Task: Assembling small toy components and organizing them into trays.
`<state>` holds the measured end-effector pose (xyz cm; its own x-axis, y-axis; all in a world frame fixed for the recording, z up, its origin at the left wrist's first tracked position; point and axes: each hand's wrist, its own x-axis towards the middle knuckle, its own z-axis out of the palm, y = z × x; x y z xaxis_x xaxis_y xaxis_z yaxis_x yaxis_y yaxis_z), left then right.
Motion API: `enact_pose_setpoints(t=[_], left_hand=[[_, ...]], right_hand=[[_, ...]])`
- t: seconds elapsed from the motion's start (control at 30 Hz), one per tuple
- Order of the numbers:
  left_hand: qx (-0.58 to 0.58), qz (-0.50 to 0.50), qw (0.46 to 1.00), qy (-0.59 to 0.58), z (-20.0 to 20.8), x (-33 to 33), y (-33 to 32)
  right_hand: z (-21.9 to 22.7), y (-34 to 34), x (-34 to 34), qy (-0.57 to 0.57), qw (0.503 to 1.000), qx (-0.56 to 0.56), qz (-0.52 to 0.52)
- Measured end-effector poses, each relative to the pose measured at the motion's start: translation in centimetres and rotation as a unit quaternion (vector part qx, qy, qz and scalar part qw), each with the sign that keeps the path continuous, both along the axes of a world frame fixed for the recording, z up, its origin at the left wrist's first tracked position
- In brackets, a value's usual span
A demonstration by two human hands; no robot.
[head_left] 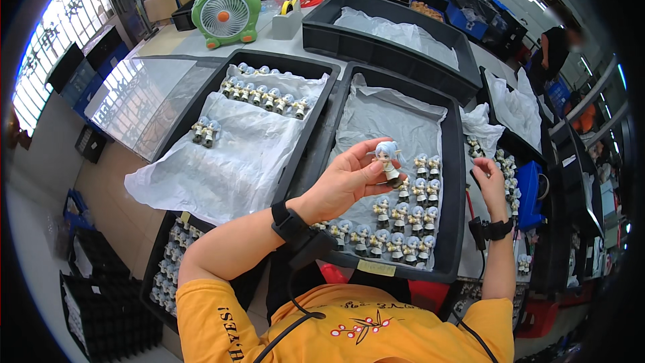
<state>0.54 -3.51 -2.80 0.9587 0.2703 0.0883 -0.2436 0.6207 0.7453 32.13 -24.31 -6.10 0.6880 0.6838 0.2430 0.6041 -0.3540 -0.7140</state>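
Observation:
My left hand (356, 173) is closed around a small figurine (386, 161) with pale blue hair, pointed ears and a white outfit, held upright over the middle tray (455, 228). Several similar figurines (397, 217) stand in rows on white paper in that tray's near right part. Beyond the tray's right edge, my right hand (490, 185) has its fingers curled; something small and dark shows at the fingertips, too small to name. Close to that hand lie a thin red stick (469, 203) and more figurines (507, 178) in a dark tray.
The left tray (321, 97) holds white paper, a far group of figurines and a pair (205, 131) nearer. A green fan (226, 15), a tape dispenser (287, 23) and a large dark tray (396, 47) stand behind. A blue bin (531, 195) is at right. Another person (554, 50) stands far right.

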Motion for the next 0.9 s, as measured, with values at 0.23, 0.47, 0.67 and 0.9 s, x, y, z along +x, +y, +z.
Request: enact_pose_setpoints(t=[0.23, 0.47, 0.67, 0.9], left_hand=[[0.041, 0.019, 0.999, -0.001, -0.3, -0.6, 0.1], [0.092, 0.056, 0.994, -0.004, -0.1, -0.2, 0.2], [0.102, 0.081, 0.991, -0.023, 0.2, -0.5, 0.2], [0.144, 0.068, 0.987, -0.011, 1.1, -1.2, -0.3]], right_hand=[[10.0, 6.1, -12.4, 0.052, 0.968, 0.035, 0.245], [10.1, 9.5, -16.9, -0.081, 0.923, 0.021, 0.377], [9.4, 9.9, -17.1, -0.018, 0.933, 0.035, 0.357], [7.5, 9.8, -15.3, 0.029, 0.951, 0.214, 0.220]])
